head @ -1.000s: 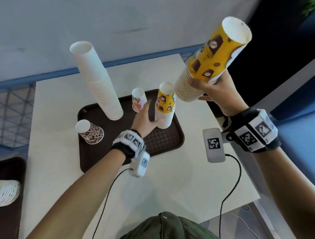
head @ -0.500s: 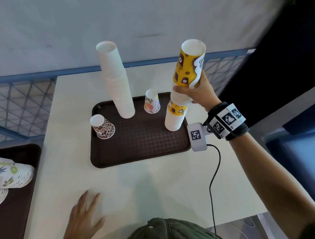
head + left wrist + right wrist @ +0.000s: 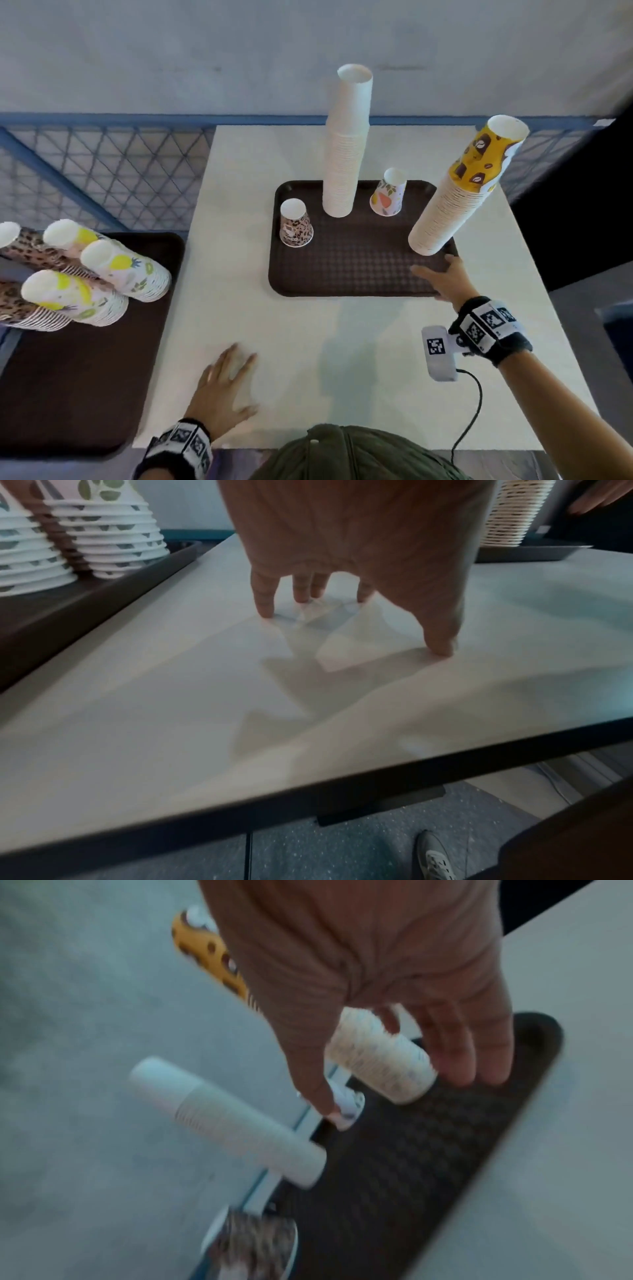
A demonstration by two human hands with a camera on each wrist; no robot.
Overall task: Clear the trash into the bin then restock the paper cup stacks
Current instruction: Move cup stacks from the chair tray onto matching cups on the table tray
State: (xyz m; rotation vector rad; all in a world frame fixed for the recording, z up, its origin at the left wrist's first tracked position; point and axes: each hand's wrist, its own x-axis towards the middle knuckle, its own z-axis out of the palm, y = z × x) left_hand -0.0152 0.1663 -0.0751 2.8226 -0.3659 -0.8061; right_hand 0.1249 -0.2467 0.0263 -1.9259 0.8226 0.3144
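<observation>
A tall stack of yellow coffee-print cups [image 3: 462, 192] stands upside down on the right end of the brown tray [image 3: 346, 277]. A tall white cup stack [image 3: 346, 144], a leopard-print cup [image 3: 295, 222] and a fruit-print cup [image 3: 388, 197] stand on the same tray. My right hand [image 3: 442, 277] hovers open just below the yellow stack, holding nothing; the right wrist view shows its fingers [image 3: 459, 1047] spread beside the yellow stack's base [image 3: 380, 1056]. My left hand [image 3: 226, 380] presses flat on the white table [image 3: 342, 359], its fingertips [image 3: 265, 610] touching the top.
A second brown tray [image 3: 85, 377] at the left carries several stacks of fruit-print and leopard-print cups [image 3: 99, 274], seen close in the left wrist view [image 3: 113, 539]. A blue mesh railing [image 3: 102, 171] runs behind the table. A cable [image 3: 469, 411] trails from the right wrist over the table's near edge.
My right hand lowered the yellow stack fully onto the tray's yellow cups and let go. It has dropped back below the stack. The left hand stays flat on the table.
</observation>
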